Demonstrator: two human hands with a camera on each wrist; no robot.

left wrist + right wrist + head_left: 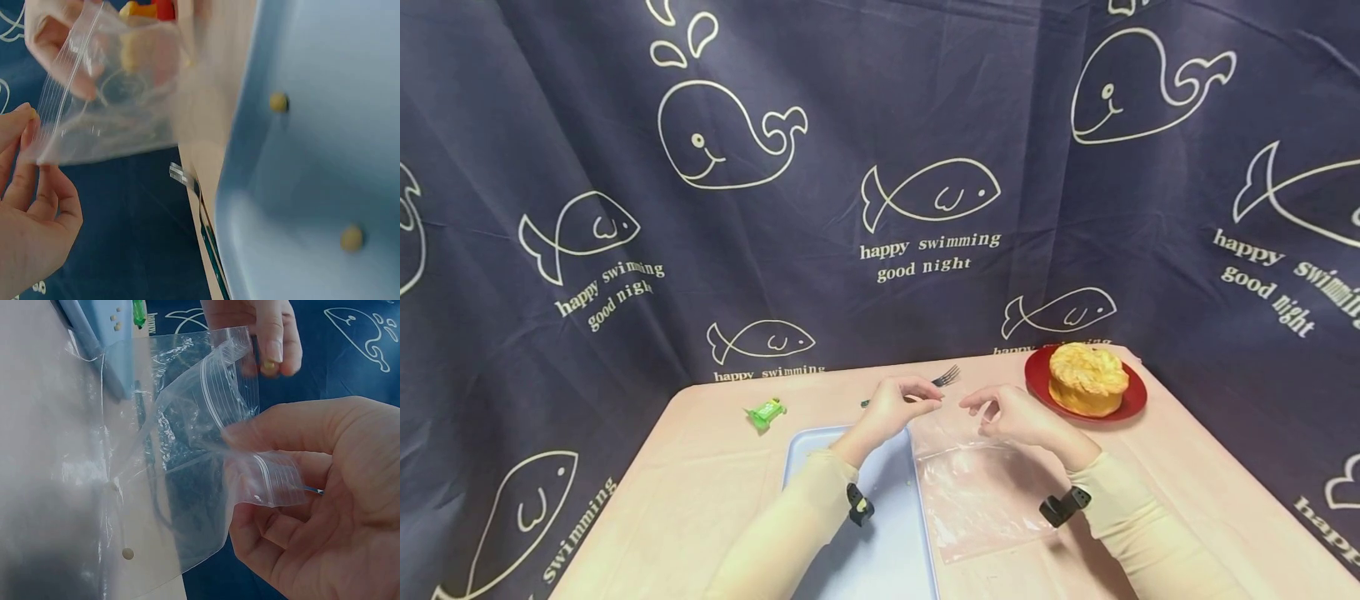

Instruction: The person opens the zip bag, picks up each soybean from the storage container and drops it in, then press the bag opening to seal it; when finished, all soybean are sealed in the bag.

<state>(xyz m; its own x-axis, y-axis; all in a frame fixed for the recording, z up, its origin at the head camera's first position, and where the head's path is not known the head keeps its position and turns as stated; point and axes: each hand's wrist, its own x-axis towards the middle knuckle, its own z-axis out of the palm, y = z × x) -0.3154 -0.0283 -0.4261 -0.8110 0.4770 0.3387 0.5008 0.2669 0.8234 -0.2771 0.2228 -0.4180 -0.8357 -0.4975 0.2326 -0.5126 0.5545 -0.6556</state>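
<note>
Clear zip bag (181, 440), which we see held over the pink table (700, 475), just right of a blue tray (887, 542). The fingers of the right hand (1018, 417) pinch its rim; those of the left hand (891, 412) pinch a small yellowish bead (269, 365) near its mouth. We find more beads (352, 238) on the tray.

Your hands (891, 408): two
Zip bag (187, 450): one
Yellow pellets (352, 238): you see at least three
Tray (880, 550): one
Fork (949, 376): one
Red plate (1037, 380): one
Bread (1087, 390): one
Green packet (766, 414): one
Black wristbands (1063, 506): two
</note>
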